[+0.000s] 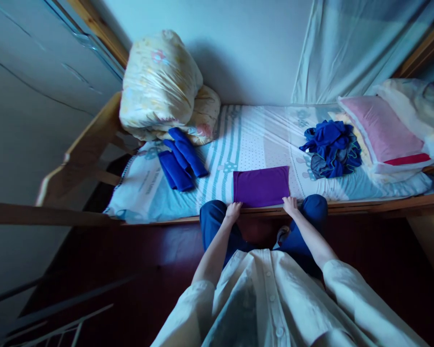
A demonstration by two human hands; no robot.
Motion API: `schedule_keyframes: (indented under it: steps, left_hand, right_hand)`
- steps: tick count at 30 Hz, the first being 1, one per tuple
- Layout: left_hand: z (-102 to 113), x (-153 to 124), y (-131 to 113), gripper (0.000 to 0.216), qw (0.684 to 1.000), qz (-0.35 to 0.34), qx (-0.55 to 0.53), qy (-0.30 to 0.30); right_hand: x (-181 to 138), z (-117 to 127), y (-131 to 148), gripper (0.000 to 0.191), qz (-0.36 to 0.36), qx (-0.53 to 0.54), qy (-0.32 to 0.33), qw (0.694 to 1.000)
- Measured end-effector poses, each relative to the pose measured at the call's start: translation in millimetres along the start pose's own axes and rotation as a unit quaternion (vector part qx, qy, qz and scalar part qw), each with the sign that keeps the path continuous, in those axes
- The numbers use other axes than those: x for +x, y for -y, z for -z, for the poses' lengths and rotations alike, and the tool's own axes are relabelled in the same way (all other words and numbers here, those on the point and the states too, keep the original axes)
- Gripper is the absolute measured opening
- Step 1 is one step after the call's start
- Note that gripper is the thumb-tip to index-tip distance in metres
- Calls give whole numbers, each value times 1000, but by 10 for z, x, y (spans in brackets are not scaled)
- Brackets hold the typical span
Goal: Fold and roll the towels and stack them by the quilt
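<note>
A flat purple cloth [261, 187] lies spread as a rectangle at the bed's near edge, in front of my knees. My left hand [234, 211] is closed on its near left corner. At the near right corner, my right hand [290, 205] pinches the same cloth. Left of it on the sheet rest several blue folded cloths [183, 156], laid side by side. To the right sits a crumpled heap of blue cloths [332, 147], some with light green edging.
A bulky floral quilt [162, 82] is piled at the bed's left end. A pink pillow [386, 127] lies at the right. The patterned bed sheet [253, 130] covers the mattress, bordered by a wooden rail [376, 206]. A pale curtain [343, 53] hangs behind.
</note>
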State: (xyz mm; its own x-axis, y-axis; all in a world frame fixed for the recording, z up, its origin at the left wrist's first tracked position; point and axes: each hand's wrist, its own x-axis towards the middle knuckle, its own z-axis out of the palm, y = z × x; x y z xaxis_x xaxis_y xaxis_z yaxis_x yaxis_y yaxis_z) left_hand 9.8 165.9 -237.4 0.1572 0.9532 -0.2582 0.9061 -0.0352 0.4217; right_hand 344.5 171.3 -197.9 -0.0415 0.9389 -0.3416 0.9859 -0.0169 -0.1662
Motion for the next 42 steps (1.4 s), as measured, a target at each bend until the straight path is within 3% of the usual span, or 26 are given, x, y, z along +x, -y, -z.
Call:
schedule_keyframes:
  steps: [3, 7, 12, 17, 20, 26, 34, 42]
  left_hand:
    - [103, 43, 49, 53, 1000, 6, -26, -3]
    - [152, 61, 71, 57, 998, 11, -64, -6]
    - [182, 97, 64, 53, 994, 34, -100, -23]
    - [235, 146, 31, 45, 985, 92, -138, -55]
    - [273, 165, 10, 43, 972, 140, -174, -78]
    - [322, 173, -13, 26, 971, 160, -160, -83]
    - [337, 165, -38, 26, 972, 185, -127, -76]
    - [307, 175, -23, 26, 973, 198, -100, -62]
  right_hand:
    - [35, 10, -175, 47, 1, 33, 0, 999]
    - [86, -77, -368, 52, 23, 154, -25, 987]
    - [198, -160, -417, 39, 40, 292, -82, 952]
    - [303, -168, -423, 31, 6, 376, -155, 914]
    - [342, -196, -448, 28, -12, 385, -157, 909]
    - [354, -235, -470, 26, -23, 369, -157, 916]
    - [312, -221, -435, 37, -38, 342, -175, 922]
    - [329, -309, -442, 34, -70, 312, -156, 934]
